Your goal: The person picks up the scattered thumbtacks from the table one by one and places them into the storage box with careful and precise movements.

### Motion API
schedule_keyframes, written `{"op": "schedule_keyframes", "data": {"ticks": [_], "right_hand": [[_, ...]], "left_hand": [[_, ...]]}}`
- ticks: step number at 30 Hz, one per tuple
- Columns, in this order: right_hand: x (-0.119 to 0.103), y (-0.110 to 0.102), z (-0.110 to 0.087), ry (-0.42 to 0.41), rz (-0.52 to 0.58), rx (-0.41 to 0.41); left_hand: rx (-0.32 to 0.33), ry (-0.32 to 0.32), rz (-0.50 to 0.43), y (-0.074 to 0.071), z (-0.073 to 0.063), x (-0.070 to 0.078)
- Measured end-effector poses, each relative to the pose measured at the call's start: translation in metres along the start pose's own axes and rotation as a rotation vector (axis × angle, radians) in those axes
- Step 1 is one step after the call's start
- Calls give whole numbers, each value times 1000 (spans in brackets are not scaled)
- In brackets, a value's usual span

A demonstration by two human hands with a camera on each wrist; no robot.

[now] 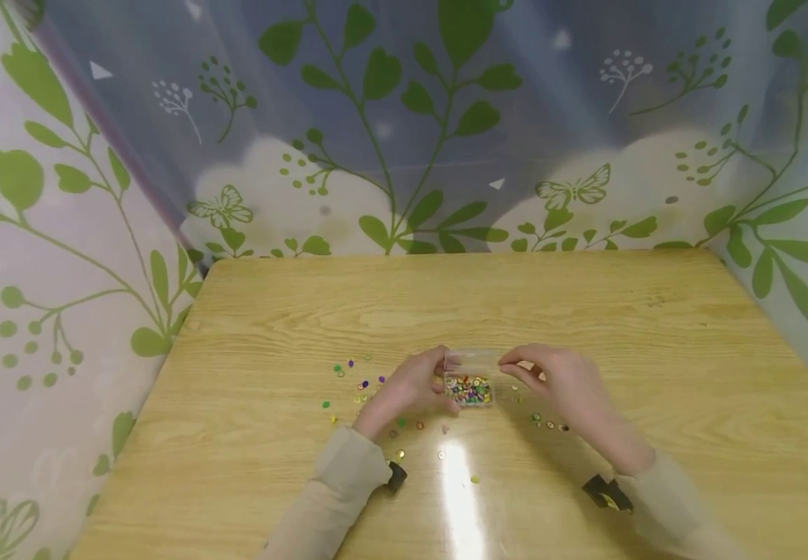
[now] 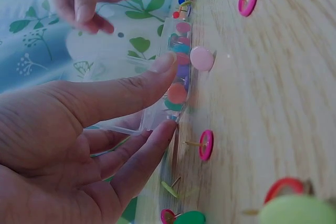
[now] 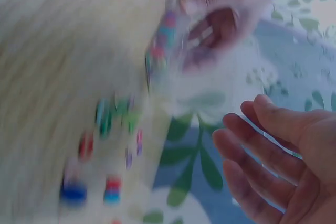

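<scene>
Left of the clear plastic box [image 1: 469, 378], loose coloured pushpins [image 1: 358, 383] lie scattered on the wooden table [image 1: 627, 327]; in the head view they are too small to tell apart singly. The left hand [image 1: 410, 386] comes in from the box's left side, forearm in a beige sleeve [image 1: 337, 486], and the left wrist view shows its thumb [image 2: 157, 69] and a finger pinching the box's end, the other fingers loosely bent below. The box stands on the table near its middle, its lower half filled with mixed-colour pins, the upper half see-through. Right of the box, the right hand [image 1: 557, 381] hovers at its top corner; the head view blurs here, so contact is unclear, but the right wrist view, itself badly smeared, shows the fingers [image 3: 262, 145] spread and apparently holding nothing. A few more pins [image 1: 549, 424] lie just below that hand.
</scene>
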State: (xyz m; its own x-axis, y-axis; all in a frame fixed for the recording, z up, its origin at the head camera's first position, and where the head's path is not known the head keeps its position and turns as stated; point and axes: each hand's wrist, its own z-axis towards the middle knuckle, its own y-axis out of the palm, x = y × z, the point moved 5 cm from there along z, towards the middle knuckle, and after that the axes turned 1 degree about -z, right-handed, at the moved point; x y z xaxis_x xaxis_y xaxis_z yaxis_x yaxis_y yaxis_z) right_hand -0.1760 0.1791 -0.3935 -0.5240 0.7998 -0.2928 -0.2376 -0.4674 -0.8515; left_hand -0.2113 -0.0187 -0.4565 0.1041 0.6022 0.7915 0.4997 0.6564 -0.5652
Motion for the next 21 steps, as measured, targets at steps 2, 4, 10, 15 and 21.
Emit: {"op": "schedule_keyframes", "data": {"ticks": [2, 4, 10, 15, 21], "right_hand": [[14, -11, -4, 34, -17, 9], [30, -23, -9, 66, -46, 15], [73, -52, -29, 147, -137, 1], [92, -57, -40, 187, -161, -110], [100, -44, -50, 232, -145, -286]], "left_hand": [[2, -1, 3, 0, 0, 1], [4, -3, 4, 0, 0, 0], [1, -1, -6, 1, 0, 1], [6, 9, -8, -1, -1, 0], [-2, 24, -1, 1, -1, 2]]}}
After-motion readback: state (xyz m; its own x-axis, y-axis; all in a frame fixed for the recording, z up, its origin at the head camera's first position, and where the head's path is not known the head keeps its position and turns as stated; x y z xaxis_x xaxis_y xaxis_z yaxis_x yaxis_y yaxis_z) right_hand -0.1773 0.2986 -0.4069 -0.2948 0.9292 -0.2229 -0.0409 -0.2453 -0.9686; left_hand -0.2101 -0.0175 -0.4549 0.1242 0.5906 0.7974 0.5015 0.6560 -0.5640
